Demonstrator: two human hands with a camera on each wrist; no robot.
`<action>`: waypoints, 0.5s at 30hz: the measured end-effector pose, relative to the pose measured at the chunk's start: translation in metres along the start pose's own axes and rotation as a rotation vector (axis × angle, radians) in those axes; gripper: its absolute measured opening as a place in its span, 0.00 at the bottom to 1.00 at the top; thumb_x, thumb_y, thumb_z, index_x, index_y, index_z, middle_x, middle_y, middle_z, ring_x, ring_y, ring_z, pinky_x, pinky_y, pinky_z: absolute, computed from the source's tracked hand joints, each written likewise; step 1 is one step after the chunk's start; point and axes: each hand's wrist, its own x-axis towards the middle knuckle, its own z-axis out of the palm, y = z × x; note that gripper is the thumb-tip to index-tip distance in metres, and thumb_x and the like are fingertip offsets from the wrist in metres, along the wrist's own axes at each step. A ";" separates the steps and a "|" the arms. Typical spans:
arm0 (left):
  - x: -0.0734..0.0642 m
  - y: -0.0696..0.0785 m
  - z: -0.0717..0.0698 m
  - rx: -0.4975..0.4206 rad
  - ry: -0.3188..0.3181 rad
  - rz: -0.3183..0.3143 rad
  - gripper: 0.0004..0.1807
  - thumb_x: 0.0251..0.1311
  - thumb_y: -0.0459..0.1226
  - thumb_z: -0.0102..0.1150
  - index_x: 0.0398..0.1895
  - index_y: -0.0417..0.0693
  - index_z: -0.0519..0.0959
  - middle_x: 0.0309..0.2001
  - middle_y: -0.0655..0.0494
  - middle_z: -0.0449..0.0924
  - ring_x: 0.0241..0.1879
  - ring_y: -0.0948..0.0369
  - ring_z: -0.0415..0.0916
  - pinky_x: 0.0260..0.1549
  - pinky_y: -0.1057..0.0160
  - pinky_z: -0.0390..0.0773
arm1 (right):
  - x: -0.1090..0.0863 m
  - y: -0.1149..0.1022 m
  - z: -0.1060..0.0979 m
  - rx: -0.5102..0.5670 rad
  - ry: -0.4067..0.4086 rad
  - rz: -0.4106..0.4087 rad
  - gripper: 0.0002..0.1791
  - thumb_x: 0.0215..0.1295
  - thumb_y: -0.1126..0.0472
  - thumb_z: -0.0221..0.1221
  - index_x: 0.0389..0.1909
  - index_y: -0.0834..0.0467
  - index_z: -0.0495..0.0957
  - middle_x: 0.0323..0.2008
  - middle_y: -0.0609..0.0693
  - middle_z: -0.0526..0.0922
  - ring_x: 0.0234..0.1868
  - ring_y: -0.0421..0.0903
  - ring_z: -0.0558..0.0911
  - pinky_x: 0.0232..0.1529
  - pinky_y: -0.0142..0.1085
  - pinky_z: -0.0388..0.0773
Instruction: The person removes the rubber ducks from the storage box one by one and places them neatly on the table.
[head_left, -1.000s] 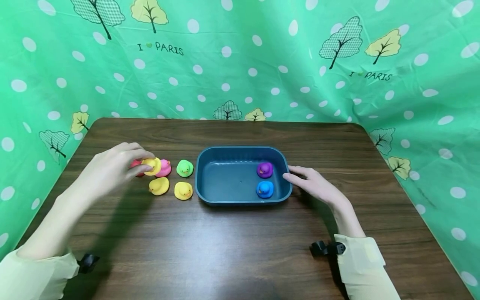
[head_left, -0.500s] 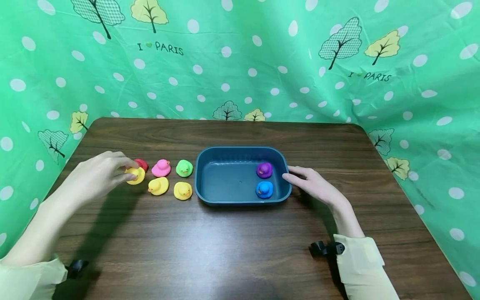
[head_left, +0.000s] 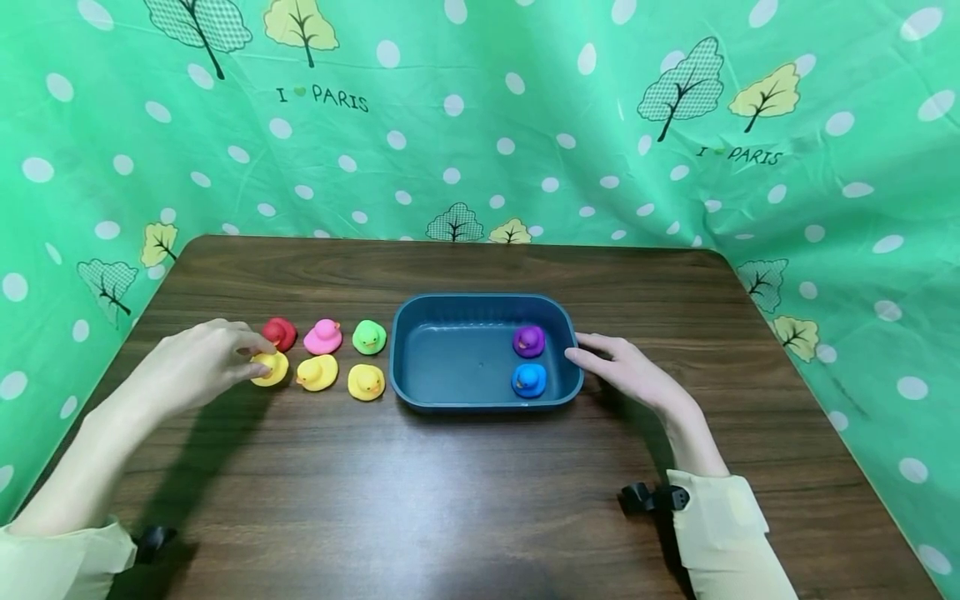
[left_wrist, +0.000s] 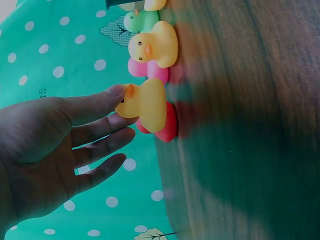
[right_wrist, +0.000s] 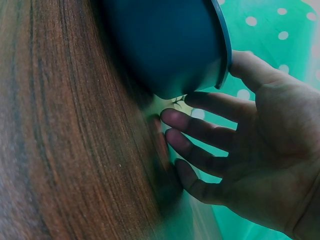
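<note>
At the left end of the duck rows, my left hand (head_left: 197, 365) pinches a yellow rubber duck (left_wrist: 151, 106) by its head between thumb and fingertips. This duck stands at table level, just in front of a red rubber duck (head_left: 280, 334). To its right are two more yellow ducks, the nearer one (head_left: 317, 372) and a farther one (head_left: 367, 382). Behind these sit a pink duck (head_left: 323, 337) and a green duck (head_left: 369, 337). My right hand (head_left: 630, 367) rests relaxed against the right end of a blue plastic tray (head_left: 450, 407), thumb at its rim.
Inside the tray, toward its right side, sit a purple duck (head_left: 529, 341) and a blue duck (head_left: 529, 380). The brown wooden table (head_left: 420, 500) reaches back to a green polka-dot cloth (head_left: 480, 125).
My left hand has carried the yellow duck left and toward me, from above the pink duck down to the spot in front of the red one. The right hand and tray stay put.
</note>
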 end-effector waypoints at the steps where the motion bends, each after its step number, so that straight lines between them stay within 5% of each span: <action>1: 0.000 0.000 0.001 -0.002 -0.002 -0.001 0.12 0.61 0.44 0.72 0.47 0.53 0.89 0.48 0.47 0.88 0.48 0.44 0.84 0.38 0.37 0.81 | 0.000 0.000 0.000 0.001 0.000 -0.002 0.35 0.76 0.38 0.53 0.76 0.53 0.68 0.74 0.59 0.72 0.78 0.62 0.65 0.74 0.66 0.61; 15: 0.000 -0.001 0.012 -0.014 -0.006 -0.004 0.12 0.59 0.42 0.73 0.46 0.52 0.90 0.50 0.44 0.88 0.52 0.40 0.84 0.39 0.34 0.81 | 0.000 0.001 0.000 0.012 0.001 -0.011 0.34 0.77 0.39 0.53 0.75 0.53 0.68 0.74 0.59 0.72 0.78 0.62 0.66 0.75 0.66 0.61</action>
